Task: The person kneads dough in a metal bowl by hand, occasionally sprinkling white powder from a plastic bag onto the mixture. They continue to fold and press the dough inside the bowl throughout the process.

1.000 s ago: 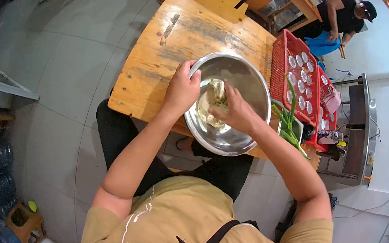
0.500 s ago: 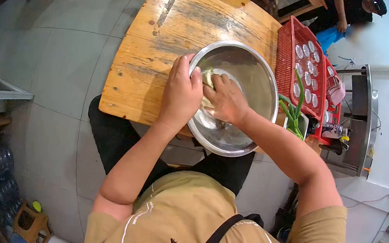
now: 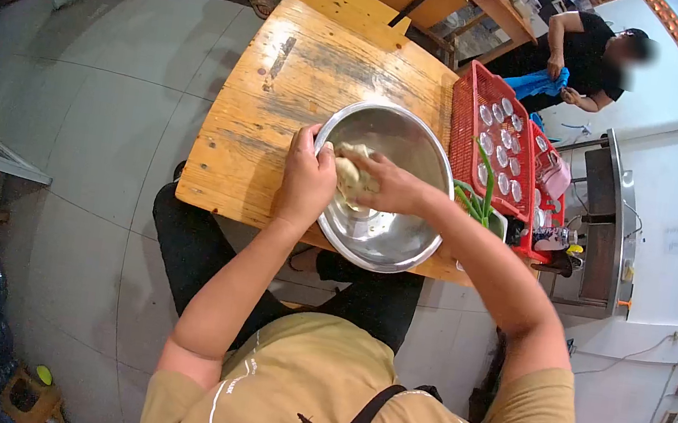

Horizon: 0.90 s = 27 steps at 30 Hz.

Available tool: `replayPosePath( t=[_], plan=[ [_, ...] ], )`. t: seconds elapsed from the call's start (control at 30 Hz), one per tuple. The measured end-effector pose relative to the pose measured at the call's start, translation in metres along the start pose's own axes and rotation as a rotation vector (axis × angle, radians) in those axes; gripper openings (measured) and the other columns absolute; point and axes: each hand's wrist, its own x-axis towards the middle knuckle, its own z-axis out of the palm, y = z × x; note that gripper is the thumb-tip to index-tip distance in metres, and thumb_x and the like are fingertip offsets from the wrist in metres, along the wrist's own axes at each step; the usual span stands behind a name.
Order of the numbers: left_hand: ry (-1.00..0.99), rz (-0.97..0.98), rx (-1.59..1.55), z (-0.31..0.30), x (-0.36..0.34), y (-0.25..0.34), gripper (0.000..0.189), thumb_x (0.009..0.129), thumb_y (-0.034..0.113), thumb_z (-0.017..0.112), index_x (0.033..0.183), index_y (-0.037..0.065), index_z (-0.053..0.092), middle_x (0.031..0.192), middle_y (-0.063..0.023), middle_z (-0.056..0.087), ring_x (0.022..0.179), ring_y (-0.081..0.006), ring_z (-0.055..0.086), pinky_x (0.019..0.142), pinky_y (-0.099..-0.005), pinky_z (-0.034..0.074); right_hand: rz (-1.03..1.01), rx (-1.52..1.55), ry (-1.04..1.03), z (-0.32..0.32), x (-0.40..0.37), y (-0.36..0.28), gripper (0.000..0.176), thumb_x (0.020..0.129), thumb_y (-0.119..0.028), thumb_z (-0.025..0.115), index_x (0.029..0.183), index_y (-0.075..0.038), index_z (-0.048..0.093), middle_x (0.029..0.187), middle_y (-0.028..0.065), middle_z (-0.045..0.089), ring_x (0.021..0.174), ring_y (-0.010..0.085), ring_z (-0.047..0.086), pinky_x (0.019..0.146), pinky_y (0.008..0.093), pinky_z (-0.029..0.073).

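A large stainless steel bowl (image 3: 381, 247) stands at the near edge of the wooden table. My left hand (image 3: 307, 177) grips its left rim, thumb on the inside and fingers around the outside. Down in the bowl lies a lump of pale dough (image 3: 351, 183) with a soft, uneven surface. My right hand (image 3: 394, 186) reaches in from the right, its fingers curled over the dough and slightly blurred. Its fingertips are partly hidden against the lump.
The wooden table (image 3: 261, 120) extends beyond the bowl. At its right stands a red plastic basket (image 3: 468, 109) with several clear cups. Green onions (image 3: 489, 188) lie in a container beside the bowl. A person (image 3: 577, 59) farther back handles a blue cloth (image 3: 535, 85).
The view has tilted upward, showing more of the person at the back. My right hand has shifted over the dough, which now shows as a bigger lump. My left hand stays on the rim.
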Motion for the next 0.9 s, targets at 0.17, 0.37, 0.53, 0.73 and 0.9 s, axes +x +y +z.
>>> replayPosePath(
  t=[0.17, 0.37, 0.53, 0.73, 0.9],
  plan=[
    [0.067, 0.046, -0.085, 0.001, -0.021, -0.002, 0.031, 0.099, 0.009, 0.056, 0.126, -0.006, 0.050, 0.113, -0.0234, 0.061, 0.110, -0.0378, 0.060, 0.099, -0.0452, 0.047, 0.067, 0.113, 0.009, 0.013, -0.023, 0.000, 0.071, 0.090, -0.050, 0.071, 0.152, -0.025, 0.048, 0.141, 0.0203, 0.054, 0.125, 0.0375, 0.058, 0.106, 0.0438, 0.047],
    [-0.067, -0.023, 0.078, -0.012, 0.010, 0.016, 0.038, 0.100, 0.024, 0.062, 0.121, -0.007, 0.054, 0.115, -0.0232, 0.062, 0.103, -0.0368, 0.064, 0.095, -0.0456, 0.049, 0.352, -0.132, 0.468, 0.075, 0.011, -0.006, 0.091, 0.087, -0.060, 0.068, 0.141, 0.010, 0.048, 0.125, 0.0287, 0.057, 0.117, 0.0461, 0.056, 0.095, 0.0521, 0.049],
    [-0.119, 0.022, 0.117, -0.004, 0.012, 0.009, 0.034, 0.107, 0.029, 0.051, 0.123, -0.001, 0.059, 0.112, -0.0227, 0.068, 0.106, -0.0377, 0.066, 0.092, -0.0434, 0.051, -0.036, -0.393, 0.540, 0.082, 0.023, 0.006, 0.048, 0.087, -0.044, 0.070, 0.108, -0.002, 0.061, 0.095, 0.0172, 0.057, 0.089, 0.0342, 0.058, 0.073, 0.0488, 0.048],
    [-0.082, 0.055, 0.057, -0.002, 0.008, 0.013, 0.029, 0.106, 0.021, 0.050, 0.114, -0.005, 0.058, 0.110, -0.0253, 0.064, 0.103, -0.0423, 0.062, 0.090, -0.0470, 0.049, 0.176, -0.249, 0.390, 0.056, 0.054, 0.027, 0.040, 0.097, -0.044, 0.059, 0.094, -0.005, 0.061, 0.080, 0.0221, 0.071, 0.077, 0.0413, 0.070, 0.076, 0.0512, 0.055],
    [-0.027, 0.053, -0.004, 0.002, 0.008, 0.007, 0.028, 0.106, 0.022, 0.051, 0.112, -0.005, 0.058, 0.107, -0.0245, 0.065, 0.101, -0.0406, 0.063, 0.089, -0.0462, 0.049, 0.244, -0.163, 0.408, 0.056, 0.044, 0.023, 0.048, 0.098, -0.049, 0.056, 0.107, -0.002, 0.064, 0.098, 0.0259, 0.070, 0.090, 0.0432, 0.069, 0.080, 0.0506, 0.055]
  ],
)
